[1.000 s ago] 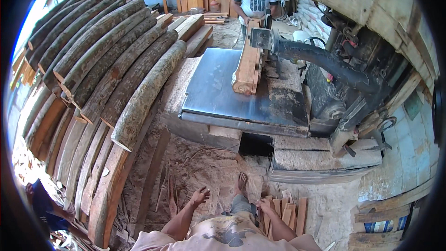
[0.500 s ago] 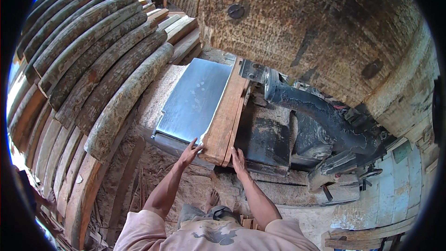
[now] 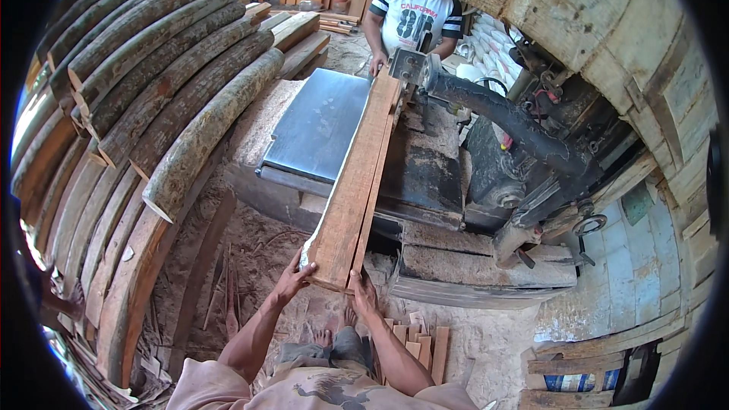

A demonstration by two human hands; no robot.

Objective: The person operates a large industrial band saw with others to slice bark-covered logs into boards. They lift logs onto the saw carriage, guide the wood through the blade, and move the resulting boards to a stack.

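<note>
A long reddish-brown wooden plank (image 3: 351, 190) lies over the machine's metal table (image 3: 319, 125), its near end jutting past the front edge toward me. Along its length runs a narrow split, leaving a thin strip on the right side; its left edge is pale and uneven. My left hand (image 3: 291, 279) grips the plank's near left corner, thumb near the top. On the near right corner, my right hand (image 3: 364, 294) holds the end where the thin strip meets the wider part. At the far end a guide block (image 3: 408, 67) on a dark curved arm stands against the wood.
Across the table stands a co-worker (image 3: 414, 19), one hand (image 3: 377, 63) at the plank's far end. Curved bark-covered logs (image 3: 205, 137) are stacked at left. The machine's dark arm (image 3: 501, 118) and a handwheel (image 3: 589, 225) are at right. Short wood offcuts (image 3: 425, 353) lie near my feet.
The plank's near end and both my hands have come closer to me, with more wood overhanging the table. The view has lifted, bringing the co-worker into sight. My fingers now grip the plank's end.
</note>
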